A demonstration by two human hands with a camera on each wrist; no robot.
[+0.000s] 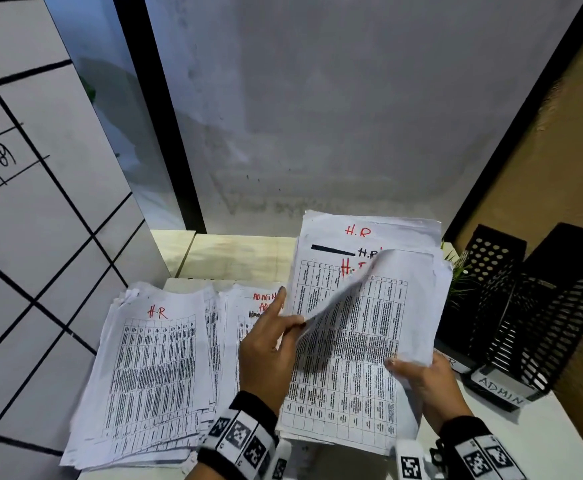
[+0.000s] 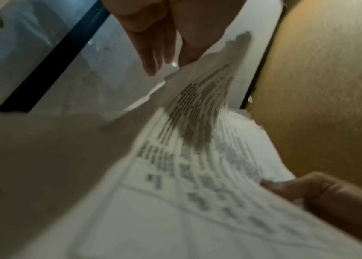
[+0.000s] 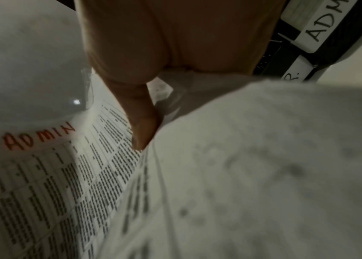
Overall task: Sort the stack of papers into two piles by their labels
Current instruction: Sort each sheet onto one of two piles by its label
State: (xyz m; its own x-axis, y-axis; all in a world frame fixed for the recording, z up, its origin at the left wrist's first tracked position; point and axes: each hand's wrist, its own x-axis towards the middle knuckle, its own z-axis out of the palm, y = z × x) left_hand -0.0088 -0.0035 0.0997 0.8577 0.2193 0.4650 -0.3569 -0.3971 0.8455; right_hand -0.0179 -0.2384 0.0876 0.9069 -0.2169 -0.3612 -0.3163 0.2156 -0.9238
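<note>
In the head view a pile of printed sheets marked H.R (image 1: 158,358) lies at the left. A middle pile marked ADMIN (image 1: 245,313) is partly hidden behind my left hand (image 1: 293,323). That hand pinches the edge of a curled top sheet (image 1: 345,289) and lifts it off the stack (image 1: 369,358), whose upper sheets read H.R. My right hand (image 1: 407,368) grips the stack's lower right edge, thumb on top. In the right wrist view the thumb (image 3: 142,122) presses on paper beside a sheet marked ADMIN (image 3: 38,136). The left wrist view is blurred, with the lifted sheet (image 2: 193,108) below my fingers (image 2: 153,52).
Two black mesh file holders (image 1: 532,306) stand at the right, one with a white ADMIN tag (image 1: 501,393). A small green plant (image 1: 456,271) sits behind the stack. A grey board (image 1: 317,116) rises at the back and a gridded whiteboard (image 1: 40,237) at the left.
</note>
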